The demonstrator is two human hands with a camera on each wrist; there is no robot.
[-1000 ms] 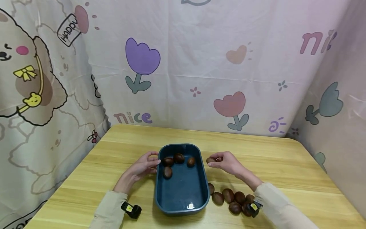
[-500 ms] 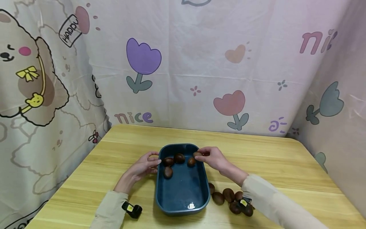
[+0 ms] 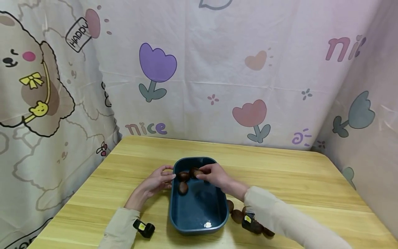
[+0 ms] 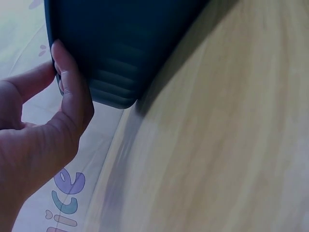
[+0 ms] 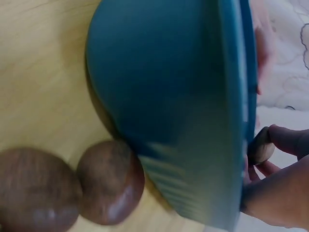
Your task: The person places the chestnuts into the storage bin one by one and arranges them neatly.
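Observation:
A deep blue rectangular tray (image 3: pixel 199 214) stands on the wooden table. My left hand (image 3: pixel 156 181) grips its left rim; the left wrist view shows the fingers (image 4: pixel 72 92) at the edge of the tray (image 4: pixel 125 43). Over the tray's far part, my right hand (image 3: pixel 217 178) pinches a chestnut (image 5: pixel 263 147) between thumb and fingers. Inside, along the left and far side, lie chestnuts (image 3: pixel 182 188), and my right hand hides part of that area. Outside the right wall, several more chestnuts (image 3: pixel 237 216) sit in a cluster, partly covered by the right sleeve.
Two table chestnuts (image 5: pixel 108 181) appear close to the tray's outer wall in the right wrist view. A printed curtain (image 3: pixel 192 69) hangs behind the table's far edge. Each wrist wears a small black camera (image 3: pixel 144 228).
My right hand has carried its chestnut leftward, from beside the tray, across the right rim and in over the far part. My left hand stays at the left rim.

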